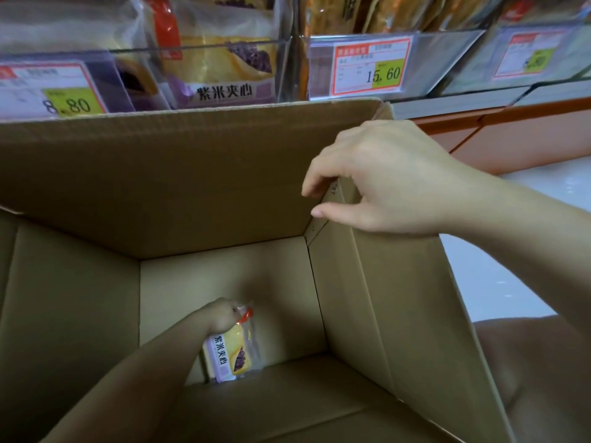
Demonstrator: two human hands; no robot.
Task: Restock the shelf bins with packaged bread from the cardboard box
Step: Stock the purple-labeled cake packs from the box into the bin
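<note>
Packet (228, 356), glossy, in left hand (222, 318); right hand (383, 177) on corrugated box (160, 187)

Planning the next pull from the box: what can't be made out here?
Head view:
The left hand: its grip on the bread packet is hidden by its own knuckles.
The cardboard box: its floor is partly covered by the left forearm and near wall; more packets cannot be ruled out.
The far-right price tag: too blurred to read.
The packets above the 15.60 tag: cut off by the top edge.
</note>
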